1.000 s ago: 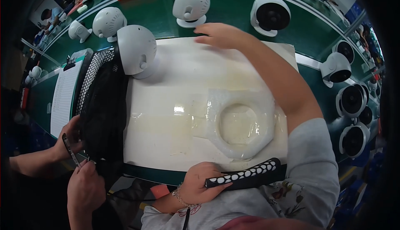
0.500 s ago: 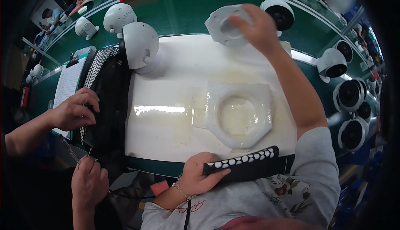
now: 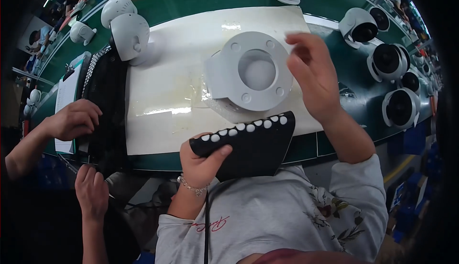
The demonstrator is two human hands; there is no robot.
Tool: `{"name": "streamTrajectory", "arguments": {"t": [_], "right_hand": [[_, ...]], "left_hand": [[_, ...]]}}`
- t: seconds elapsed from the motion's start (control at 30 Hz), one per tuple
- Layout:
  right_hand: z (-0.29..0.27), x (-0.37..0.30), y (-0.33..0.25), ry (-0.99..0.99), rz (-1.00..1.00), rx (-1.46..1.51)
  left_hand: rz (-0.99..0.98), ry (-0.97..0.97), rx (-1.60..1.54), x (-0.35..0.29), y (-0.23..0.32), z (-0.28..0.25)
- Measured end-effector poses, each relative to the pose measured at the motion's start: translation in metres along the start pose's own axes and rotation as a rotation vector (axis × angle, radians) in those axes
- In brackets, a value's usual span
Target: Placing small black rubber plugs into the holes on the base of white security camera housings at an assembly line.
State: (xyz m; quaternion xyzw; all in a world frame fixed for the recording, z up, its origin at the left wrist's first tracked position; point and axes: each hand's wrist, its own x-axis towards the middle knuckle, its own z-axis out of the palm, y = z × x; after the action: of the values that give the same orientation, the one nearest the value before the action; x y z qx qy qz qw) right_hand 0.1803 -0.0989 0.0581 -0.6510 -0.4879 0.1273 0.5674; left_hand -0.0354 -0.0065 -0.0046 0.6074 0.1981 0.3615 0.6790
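Observation:
My left hand (image 3: 203,156) grips a black sheet (image 3: 253,151) with the thumb on top. White round pads (image 3: 240,127) line its upper edge. My right hand (image 3: 318,75) is raised at the right side of a white plastic ring-shaped base (image 3: 229,73), fingers apart and nothing held. That base has a wide round opening and several small round recesses around it. It rests over the translucent octagonal holder (image 3: 232,113), of which only the lower rim shows. Whether my right fingertips touch the base, I cannot tell.
A cream mat (image 3: 162,87) covers the green table. White camera-like housings stand at the back left (image 3: 130,37) and along the right (image 3: 401,108). Left of me, a co-worker's hands (image 3: 79,120) are near a black mesh-edged bag (image 3: 107,101) and clipboard (image 3: 68,89).
The white base has come from the far side of the mat onto the translucent holder, and my right hand has let go of it. My left hand has raised the black sheet closer to the holder.

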Motion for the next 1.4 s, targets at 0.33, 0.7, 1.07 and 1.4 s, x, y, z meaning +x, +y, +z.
{"name": "streamTrajectory", "arguments": {"t": [0.33, 0.7, 1.07, 1.4], "right_hand": [[0.018, -0.068, 0.006, -0.078, -0.217, -0.085], [0.024, -0.067, 0.01, -0.012, -0.174, -0.047], [0.032, -0.059, -0.001, 0.022, -0.479, -0.344], [0.038, -0.045, -0.021, -0.155, -0.538, -0.195]], "left_hand": [[-0.124, -0.15, -0.14, 0.008, 0.004, 0.002], [-0.016, -0.083, 0.033, 0.003, -0.005, -0.001], [0.027, -0.106, 0.14, 0.004, -0.006, -0.003], [0.134, -0.172, 0.281, 0.004, -0.012, -0.008]]}}
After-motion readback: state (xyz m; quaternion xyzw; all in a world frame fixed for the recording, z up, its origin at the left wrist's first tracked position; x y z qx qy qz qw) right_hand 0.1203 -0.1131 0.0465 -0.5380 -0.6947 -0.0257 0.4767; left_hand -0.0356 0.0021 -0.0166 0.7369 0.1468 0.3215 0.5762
